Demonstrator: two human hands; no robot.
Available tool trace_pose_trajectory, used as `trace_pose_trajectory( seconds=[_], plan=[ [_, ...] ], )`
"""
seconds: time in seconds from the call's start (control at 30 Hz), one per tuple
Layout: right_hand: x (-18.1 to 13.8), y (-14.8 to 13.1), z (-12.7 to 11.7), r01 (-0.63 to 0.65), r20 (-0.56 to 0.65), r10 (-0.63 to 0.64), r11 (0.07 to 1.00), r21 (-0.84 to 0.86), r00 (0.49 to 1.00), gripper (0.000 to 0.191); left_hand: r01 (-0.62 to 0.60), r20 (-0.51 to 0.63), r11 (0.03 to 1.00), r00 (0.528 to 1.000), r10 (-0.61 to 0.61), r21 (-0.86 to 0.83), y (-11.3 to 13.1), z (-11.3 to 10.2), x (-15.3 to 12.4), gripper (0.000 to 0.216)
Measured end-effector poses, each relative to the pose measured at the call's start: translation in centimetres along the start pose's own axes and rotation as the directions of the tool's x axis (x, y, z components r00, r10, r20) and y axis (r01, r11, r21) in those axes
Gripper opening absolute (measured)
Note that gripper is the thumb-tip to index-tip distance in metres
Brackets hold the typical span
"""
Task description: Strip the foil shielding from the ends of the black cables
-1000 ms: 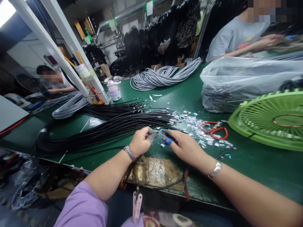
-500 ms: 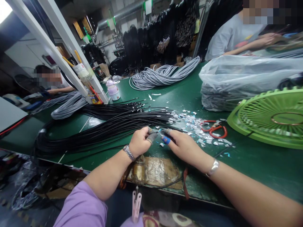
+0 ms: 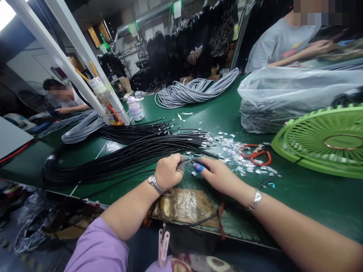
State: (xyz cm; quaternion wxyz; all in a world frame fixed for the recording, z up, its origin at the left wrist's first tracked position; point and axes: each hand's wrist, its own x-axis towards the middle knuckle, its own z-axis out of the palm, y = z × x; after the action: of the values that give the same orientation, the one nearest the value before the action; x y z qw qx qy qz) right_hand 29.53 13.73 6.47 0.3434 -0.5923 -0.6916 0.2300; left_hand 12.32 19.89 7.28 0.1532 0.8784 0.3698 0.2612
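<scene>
A thick bundle of black cables (image 3: 121, 155) lies across the green table (image 3: 221, 117), its stripped ends pointing right. My left hand (image 3: 168, 172) is closed in a fist around the end of a black cable at the bundle's near edge. My right hand (image 3: 217, 173), with a blue fingertip cover, pinches the same cable end from the right, fingertips almost touching the left hand's. Small silver and blue scraps (image 3: 235, 155) lie scattered just beyond my fingers.
Red-handled scissors (image 3: 256, 155) lie among the scraps. A green fan grille (image 3: 326, 141) sits at right, a plastic bag of grey cables (image 3: 289, 98) behind it. Grey cable coils (image 3: 195, 90) and a small pink bottle (image 3: 135, 108) stand farther back. Other people work at the far left and far right.
Both hands have stayed at the cable end; the left fist has curled tighter and the fingertips of the two hands have drawn closer together.
</scene>
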Motion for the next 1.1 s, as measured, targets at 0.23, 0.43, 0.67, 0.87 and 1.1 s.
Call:
trace_pose_trajectory(
  seconds=[0.23,0.43,0.67,0.87,1.1],
  plan=[
    [-0.3,0.1,0.3,0.065,-0.058,-0.072,0.992,-0.113,0.996,0.026,0.081,0.030,0.976,0.997,-0.076,-0.202,-0.2,0.2,0.2,0.016],
    [-0.9,0.4,0.8,0.140,-0.152,-0.214,0.909,-0.393,0.965,0.026,0.229,0.159,0.805,0.973,-0.169,-0.548,-0.5,0.8,0.5,0.034],
    [-0.4,0.5,0.6,0.131,-0.086,-0.173,0.925,-0.358,0.981,0.027,0.327,0.218,0.726,0.945,-0.244,-0.605,-0.3,0.9,0.8,0.042],
    [-0.4,0.6,0.3,0.121,-0.070,-0.162,0.908,-0.402,0.984,0.026,0.355,0.259,0.672,0.935,-0.244,-0.650,0.0,0.5,0.9,0.045],
    [0.0,1.0,0.1,0.126,0.021,-0.126,0.938,-0.322,0.992,0.025,0.406,0.304,0.647,0.913,-0.270,-0.645,0.2,0.5,1.1,0.048]
  ],
)
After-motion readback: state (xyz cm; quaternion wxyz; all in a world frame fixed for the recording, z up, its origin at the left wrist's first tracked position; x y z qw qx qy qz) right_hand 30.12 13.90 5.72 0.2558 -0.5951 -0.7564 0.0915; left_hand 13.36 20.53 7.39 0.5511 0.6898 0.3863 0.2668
